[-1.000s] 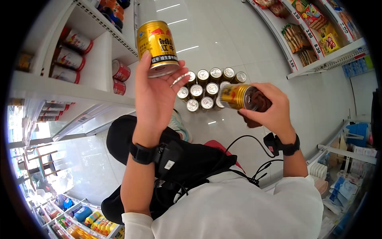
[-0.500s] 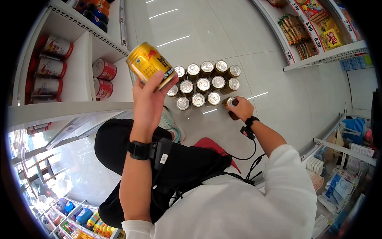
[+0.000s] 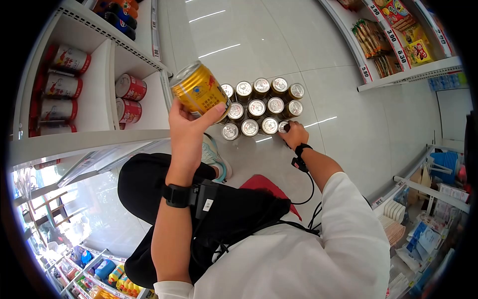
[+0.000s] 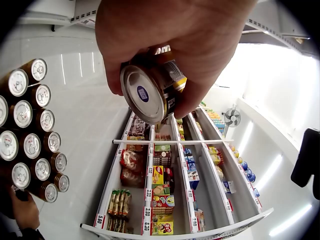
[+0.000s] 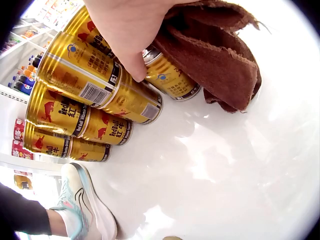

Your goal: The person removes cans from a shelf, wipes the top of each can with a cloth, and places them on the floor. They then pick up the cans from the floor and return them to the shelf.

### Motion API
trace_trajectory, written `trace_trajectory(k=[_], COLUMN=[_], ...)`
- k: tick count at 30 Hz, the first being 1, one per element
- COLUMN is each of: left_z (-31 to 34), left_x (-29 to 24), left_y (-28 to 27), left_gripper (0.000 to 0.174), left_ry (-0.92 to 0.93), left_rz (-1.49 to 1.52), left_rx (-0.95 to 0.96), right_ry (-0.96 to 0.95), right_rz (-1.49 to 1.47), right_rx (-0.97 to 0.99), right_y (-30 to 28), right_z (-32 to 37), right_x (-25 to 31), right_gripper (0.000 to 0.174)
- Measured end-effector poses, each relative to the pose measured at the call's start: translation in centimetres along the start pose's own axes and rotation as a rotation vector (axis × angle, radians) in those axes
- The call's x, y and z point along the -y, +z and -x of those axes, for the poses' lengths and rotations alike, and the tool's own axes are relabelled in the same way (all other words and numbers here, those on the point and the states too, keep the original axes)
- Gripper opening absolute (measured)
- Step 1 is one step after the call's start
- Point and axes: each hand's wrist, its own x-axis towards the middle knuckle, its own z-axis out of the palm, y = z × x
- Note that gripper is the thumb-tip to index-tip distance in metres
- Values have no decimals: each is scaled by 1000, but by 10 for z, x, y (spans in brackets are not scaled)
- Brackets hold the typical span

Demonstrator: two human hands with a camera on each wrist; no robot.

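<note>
My left hand [image 3: 185, 137] grips a gold Red Bull can [image 3: 200, 92], raised and tilted above the floor beside the shelf. In the left wrist view this can's silver bottom [image 4: 144, 95] faces the camera. Down at the floor, my right hand [image 3: 298, 133] holds another gold can [image 5: 172, 80] and a brown cloth [image 5: 215, 60] bunched against it. That can stands at the near right corner of a block of Red Bull cans [image 3: 256, 107]. The right wrist view shows the block stacked two high [image 5: 80, 67], with my thumb over the held can's top edge.
White shelves [image 3: 99, 74] with red and white cans [image 3: 67, 84] stand at the left. Another shelf [image 3: 408, 70] of packaged snacks rises at the far right. A shoe [image 3: 214, 157] is on the tiled floor [image 3: 353, 114] close to the cans. Black cables [image 3: 311, 197] hang by the right arm.
My right hand has lowered its can and the cloth to the floor, then moved left against the block. My left hand's can has dropped lower and turned, its top now tilting toward the left.
</note>
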Motion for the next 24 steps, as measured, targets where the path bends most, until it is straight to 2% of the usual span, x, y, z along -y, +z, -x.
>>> trace_trajectory(k=[7,13,15,17,18,20,22,24], left_z=[0,-6,-9,-4,-2,1,1,3], left_x=[1,13,25,22,21,13,13,10], left_y=[8,10,3,0,1,12,12,16], left_gripper=[62,69,71,71,71,69,69,69], left_ry=[-19,9,181,159,198,235,222,224], left_rz=[-66,-221,-453,-425,-486,-567,-590,-609], left_rx=[12,52,80,40,91,181,209,245], right_ry=[-3,-32,-97,-145,-153,-163,-254,-289], right_rz=[-14,-24,-117,-329,-328,-788,-1047,-1132], right_rx=[-22,111,61,19,27,91,175,208], right_y=[2,-22,-40,-75,-94,-135,-177,-217], right_z=[-1,3,15,27,31,35,41,51], right_x=[1,-9,-14,6,19,43,74,100], right_gripper=[51,46,44,38,38,33,42,49])
